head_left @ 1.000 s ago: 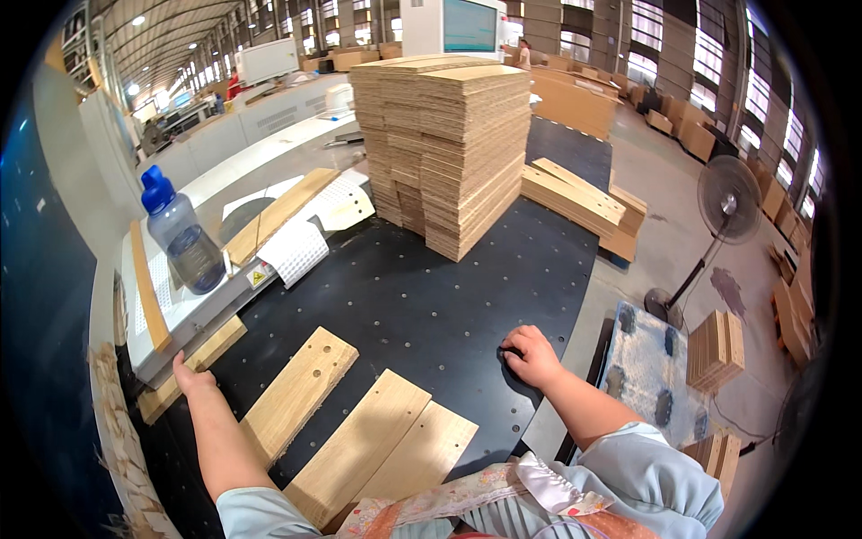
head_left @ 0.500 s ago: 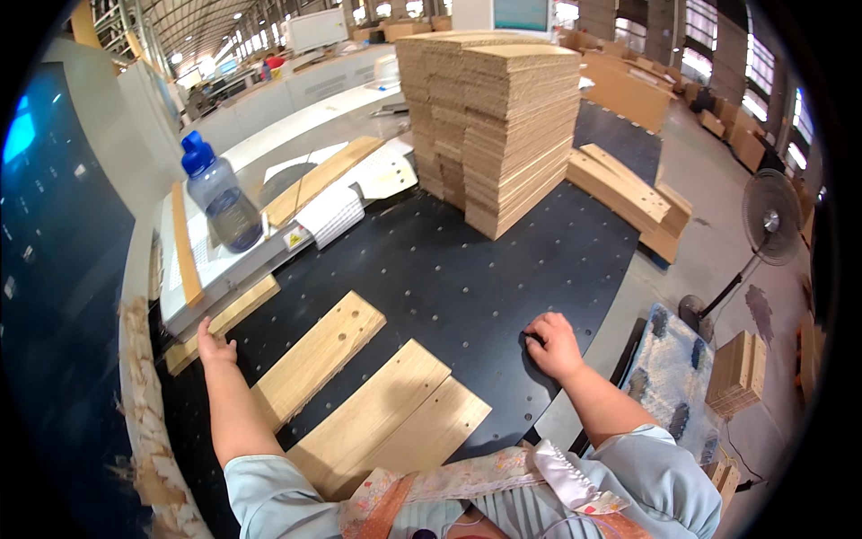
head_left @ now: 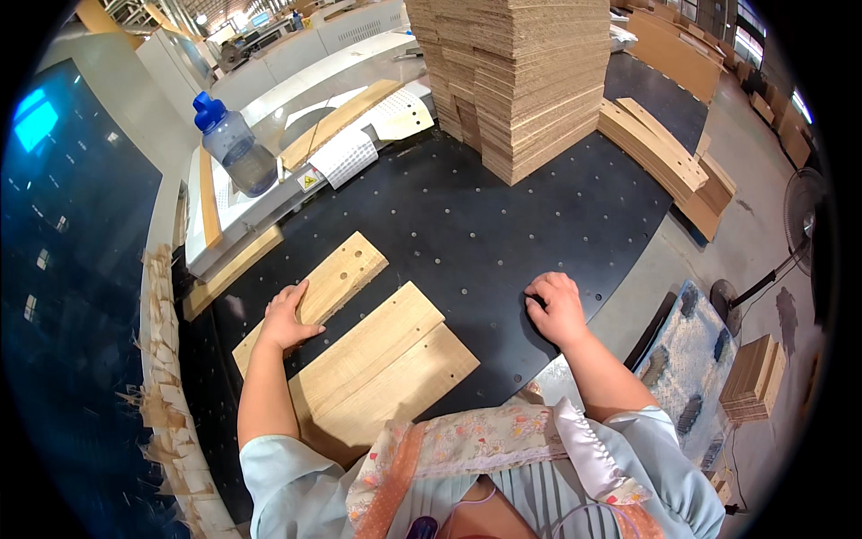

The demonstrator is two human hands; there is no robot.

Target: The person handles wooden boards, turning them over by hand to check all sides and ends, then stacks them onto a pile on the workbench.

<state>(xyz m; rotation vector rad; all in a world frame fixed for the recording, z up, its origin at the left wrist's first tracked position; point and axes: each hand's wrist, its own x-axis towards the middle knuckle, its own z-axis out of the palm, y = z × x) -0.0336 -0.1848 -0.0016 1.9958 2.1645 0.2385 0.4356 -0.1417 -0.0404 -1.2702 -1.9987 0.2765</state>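
My left hand [head_left: 285, 319] lies across a narrow wooden plank [head_left: 346, 269] with holes near its far end. Its fingers reach the plank's left edge and the thumb sticks out past the right edge. Just to the right, two wider pale boards [head_left: 373, 355] lie side by side, their near ends hidden by my clothing. My right hand [head_left: 558, 310] rests at the right part of the black table [head_left: 467, 242], fingers curled in towards the thumb. Whatever is between them, if anything, is dark and cannot be made out.
A tall stack of particleboard [head_left: 548, 99] stands at the back. Wooden strips [head_left: 651, 148] lie on the right. A blue-capped bottle [head_left: 238, 153] stands on a white machine ledge [head_left: 260, 225] at left. Beyond the table are a floor fan [head_left: 799, 225] and a stained platform [head_left: 687, 373].
My left hand has come down and rightward from above the table's left side onto the narrow plank. The view has tilted down. My right hand stays near the same spot on the table.
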